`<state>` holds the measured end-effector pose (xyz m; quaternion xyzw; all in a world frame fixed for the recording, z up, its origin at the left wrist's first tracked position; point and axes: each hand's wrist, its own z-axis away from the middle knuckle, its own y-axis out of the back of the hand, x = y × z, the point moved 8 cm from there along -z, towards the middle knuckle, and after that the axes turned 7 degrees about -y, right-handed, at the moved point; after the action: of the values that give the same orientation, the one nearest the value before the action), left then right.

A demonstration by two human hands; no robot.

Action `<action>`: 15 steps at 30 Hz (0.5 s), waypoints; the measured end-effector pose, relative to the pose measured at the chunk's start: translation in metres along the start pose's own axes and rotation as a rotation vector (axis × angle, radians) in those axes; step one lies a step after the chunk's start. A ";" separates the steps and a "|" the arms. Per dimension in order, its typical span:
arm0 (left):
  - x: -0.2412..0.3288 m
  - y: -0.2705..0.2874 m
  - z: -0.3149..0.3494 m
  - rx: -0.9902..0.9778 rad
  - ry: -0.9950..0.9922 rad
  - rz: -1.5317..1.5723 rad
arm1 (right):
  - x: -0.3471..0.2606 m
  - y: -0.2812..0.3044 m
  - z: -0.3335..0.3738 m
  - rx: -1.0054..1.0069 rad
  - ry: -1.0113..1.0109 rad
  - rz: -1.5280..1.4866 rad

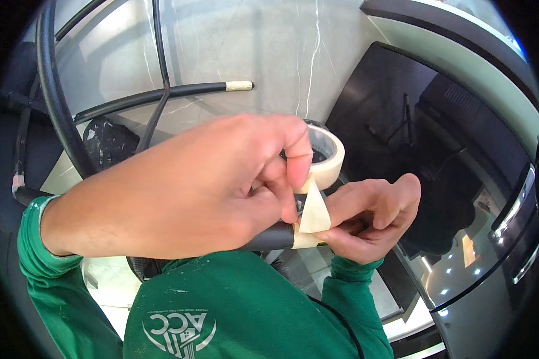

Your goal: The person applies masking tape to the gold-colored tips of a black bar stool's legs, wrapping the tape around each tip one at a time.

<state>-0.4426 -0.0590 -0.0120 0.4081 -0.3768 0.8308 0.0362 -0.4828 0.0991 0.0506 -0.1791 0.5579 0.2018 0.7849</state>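
Note:
My left hand (236, 185) reaches across from the left, its fingers closed on the near side of a cream masking tape roll (335, 170). From the roll, a short tape strip (315, 214) slants down, partly folded, to the end of a black tube (269, 238). Cream tape (304, 240) is wrapped around that tube end. My right hand (374, 215) is closed at the tube's end, thumb below and fingers curled, pressing near the tape. What lies inside its curled fingers is partly hidden.
Curved black tubes of a metal frame (54, 96) rise at the left. Another tube end (239, 86) beyond my left hand carries cream tape. A glossy black panel (437, 149) fills the right side. Grey veined tile (269, 42) lies behind. A dark, white-specked object (109, 143) sits by the frame.

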 end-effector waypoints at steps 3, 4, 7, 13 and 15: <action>0.002 0.001 0.001 -0.020 0.005 -0.037 | -0.002 -0.002 0.000 -0.058 0.027 0.029; 0.002 0.001 0.002 -0.023 0.001 -0.045 | -0.003 -0.002 -0.001 -0.079 0.036 0.034; 0.002 -0.001 0.000 -0.025 -0.024 -0.050 | -0.004 -0.001 -0.003 -0.124 0.064 0.026; 0.001 0.001 0.005 -0.050 -0.047 -0.051 | -0.008 -0.009 -0.005 -0.132 0.104 0.086; 0.005 0.001 0.004 -0.065 -0.023 -0.063 | -0.010 -0.007 -0.007 -0.157 0.134 0.101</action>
<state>-0.4441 -0.0633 -0.0071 0.4280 -0.3911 0.8117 0.0711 -0.4871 0.0883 0.0582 -0.2247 0.5998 0.2719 0.7182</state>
